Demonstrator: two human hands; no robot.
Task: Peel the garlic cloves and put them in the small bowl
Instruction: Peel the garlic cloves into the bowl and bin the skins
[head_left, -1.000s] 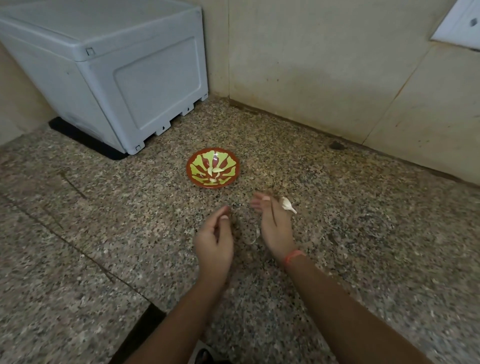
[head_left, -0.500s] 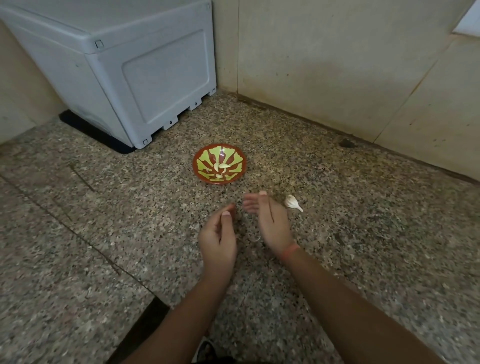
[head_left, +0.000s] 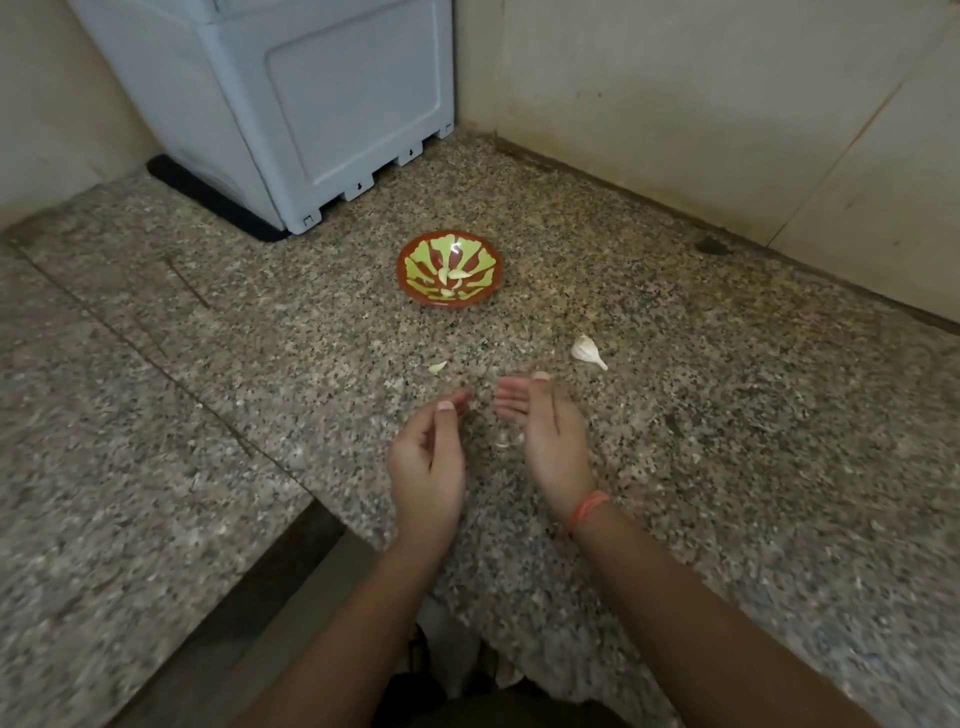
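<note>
I look down from the head camera at a speckled granite bench (head_left: 727, 415) set in the corner of a tiled wall (head_left: 675, 93). My view takes in both of the person's bare forearms reaching forward. The left hand (head_left: 428, 457) and the right hand (head_left: 545, 431) hover just above the bench near each other, palms turned inward, fingers relaxed and loosely spread. I see nothing held in either one. An orange band (head_left: 589, 506) circles the right wrist.

Beyond the hands sits the small bowl (head_left: 421, 257), red with a yellow-green pattern, holding a few pale peeled cloves (head_left: 452, 275). An unpeeled garlic piece (head_left: 587, 351) lies on the bench just past the right hand's fingertips, apart from the bowl. A small pale scrap (head_left: 437, 367), either clove or peel, lies between the left hand and the bowl. Thin peel bits (head_left: 506, 441) lie between the hands. A pale grey plastic box (head_left: 311, 104) stands at the back left.
</note>
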